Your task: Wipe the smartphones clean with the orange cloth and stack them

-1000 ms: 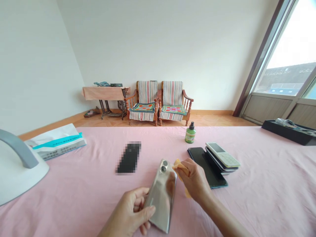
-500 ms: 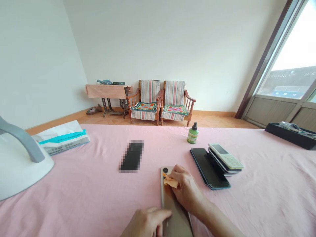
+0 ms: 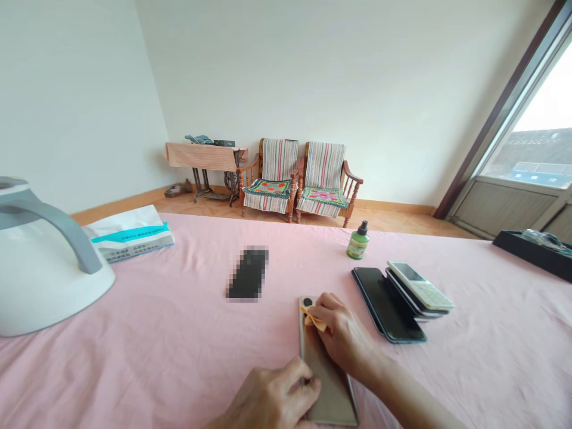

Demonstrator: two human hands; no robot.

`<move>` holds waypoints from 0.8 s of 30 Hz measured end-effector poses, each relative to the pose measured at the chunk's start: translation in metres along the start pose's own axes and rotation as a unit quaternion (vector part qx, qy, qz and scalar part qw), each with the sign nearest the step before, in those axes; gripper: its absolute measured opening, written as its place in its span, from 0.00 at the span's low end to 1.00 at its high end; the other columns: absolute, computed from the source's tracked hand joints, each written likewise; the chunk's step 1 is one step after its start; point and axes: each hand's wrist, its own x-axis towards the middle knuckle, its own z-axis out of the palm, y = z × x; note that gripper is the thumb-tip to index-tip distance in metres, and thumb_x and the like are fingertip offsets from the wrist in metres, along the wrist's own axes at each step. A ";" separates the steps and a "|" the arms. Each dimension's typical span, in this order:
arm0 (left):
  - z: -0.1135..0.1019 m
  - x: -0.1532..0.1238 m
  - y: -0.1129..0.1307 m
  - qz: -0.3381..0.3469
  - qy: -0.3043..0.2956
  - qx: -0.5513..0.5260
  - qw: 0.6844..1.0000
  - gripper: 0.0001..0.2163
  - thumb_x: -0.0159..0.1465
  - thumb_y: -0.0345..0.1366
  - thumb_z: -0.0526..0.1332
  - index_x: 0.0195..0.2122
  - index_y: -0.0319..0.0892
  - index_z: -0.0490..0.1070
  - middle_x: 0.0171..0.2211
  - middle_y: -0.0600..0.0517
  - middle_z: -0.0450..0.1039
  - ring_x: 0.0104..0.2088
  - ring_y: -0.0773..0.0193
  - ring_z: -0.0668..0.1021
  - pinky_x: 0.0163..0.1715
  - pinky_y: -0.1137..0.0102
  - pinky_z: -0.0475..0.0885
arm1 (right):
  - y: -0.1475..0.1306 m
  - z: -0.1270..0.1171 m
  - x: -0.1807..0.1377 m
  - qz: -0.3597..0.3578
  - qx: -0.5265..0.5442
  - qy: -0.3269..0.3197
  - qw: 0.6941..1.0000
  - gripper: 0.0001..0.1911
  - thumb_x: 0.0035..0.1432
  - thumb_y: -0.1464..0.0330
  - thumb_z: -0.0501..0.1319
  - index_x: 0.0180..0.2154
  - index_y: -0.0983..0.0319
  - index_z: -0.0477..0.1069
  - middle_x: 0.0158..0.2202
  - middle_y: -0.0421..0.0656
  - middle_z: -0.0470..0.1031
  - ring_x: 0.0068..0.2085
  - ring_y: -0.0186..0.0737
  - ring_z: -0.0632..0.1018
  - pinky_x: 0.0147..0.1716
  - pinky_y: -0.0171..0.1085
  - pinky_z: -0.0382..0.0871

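Observation:
A gold-backed smartphone [image 3: 328,381] lies face down on the pink cloth, its round camera lenses at the far end. My right hand [image 3: 337,328] pinches a small orange-yellow wiping cloth [image 3: 315,320] and presses it against the phone's back beside the lenses. At the near left edge of the same phone, my left hand [image 3: 279,393] has its fingers curled and bears on the edge and back, steadying it. Part of that grip is hidden behind the knuckles.
A dark pixelated phone-like rectangle [image 3: 248,274] lies ahead. To the right are a black-screened phone [image 3: 388,304], a stack topped by a white keypad phone [image 3: 420,285], a green spray bottle [image 3: 358,243] and a black tray [image 3: 531,253]. A white kettle [image 3: 49,268] and packet [image 3: 134,235] stand left.
The view has shifted, so things sit further right. My left fingers have curled in at the phone's edge, where the index finger was stretched over its back. The right hand still presses the cloth near the lenses.

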 end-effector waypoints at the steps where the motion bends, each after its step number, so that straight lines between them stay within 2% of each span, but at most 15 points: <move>1: 0.001 0.000 -0.001 0.005 0.005 -0.006 1.000 0.17 0.63 0.47 0.60 0.49 0.44 0.71 0.38 0.48 0.74 0.24 0.64 0.76 0.22 0.74 0.70 | -0.002 0.000 -0.004 -0.006 -0.001 -0.009 1.000 0.14 0.57 0.82 0.53 0.30 0.62 0.73 0.33 0.43 0.69 0.37 0.39 0.70 0.35 0.34 0.64; 4: 0.001 0.000 -0.002 0.005 0.000 -0.025 1.000 0.15 0.63 0.45 0.60 0.47 0.44 0.73 0.38 0.47 0.75 0.23 0.65 0.76 0.21 0.75 0.70 | -0.006 0.001 -0.008 -0.001 -0.002 -0.019 1.000 0.14 0.57 0.81 0.52 0.32 0.61 0.72 0.34 0.44 0.69 0.37 0.40 0.70 0.36 0.35 0.65; 9: -0.003 0.002 -0.001 0.004 0.008 -0.032 0.999 0.16 0.62 0.46 0.61 0.47 0.44 0.73 0.38 0.48 0.75 0.23 0.66 0.76 0.23 0.76 0.71 | -0.002 0.006 -0.001 0.003 -0.002 0.013 1.000 0.15 0.55 0.83 0.51 0.31 0.62 0.72 0.33 0.44 0.68 0.37 0.40 0.70 0.36 0.36 0.65; 14: -0.001 0.004 -0.002 0.036 0.051 0.004 0.998 0.10 0.66 0.41 0.56 0.43 0.43 0.72 0.36 0.53 0.74 0.18 0.74 0.72 0.15 0.81 0.65 | 0.002 0.006 -0.006 -0.015 0.053 0.004 0.999 0.14 0.57 0.81 0.53 0.33 0.61 0.73 0.34 0.44 0.69 0.37 0.40 0.71 0.36 0.36 0.66; 18: 0.000 0.005 -0.001 0.037 0.062 0.006 0.997 0.11 0.66 0.42 0.56 0.43 0.43 0.71 0.36 0.53 0.73 0.17 0.75 0.72 0.14 0.81 0.64 | 0.003 0.006 -0.004 -0.004 0.033 0.026 0.999 0.12 0.59 0.80 0.53 0.32 0.62 0.73 0.33 0.45 0.69 0.36 0.41 0.70 0.36 0.37 0.66; 24: -0.004 0.007 0.002 0.038 0.072 0.025 0.996 0.13 0.70 0.41 0.49 0.41 0.43 0.72 0.34 0.54 0.73 0.15 0.76 0.69 0.12 0.80 0.61 | 0.001 0.006 -0.006 -0.017 0.066 -0.007 0.998 0.15 0.57 0.82 0.55 0.35 0.59 0.75 0.34 0.43 0.69 0.37 0.39 0.71 0.35 0.35 0.66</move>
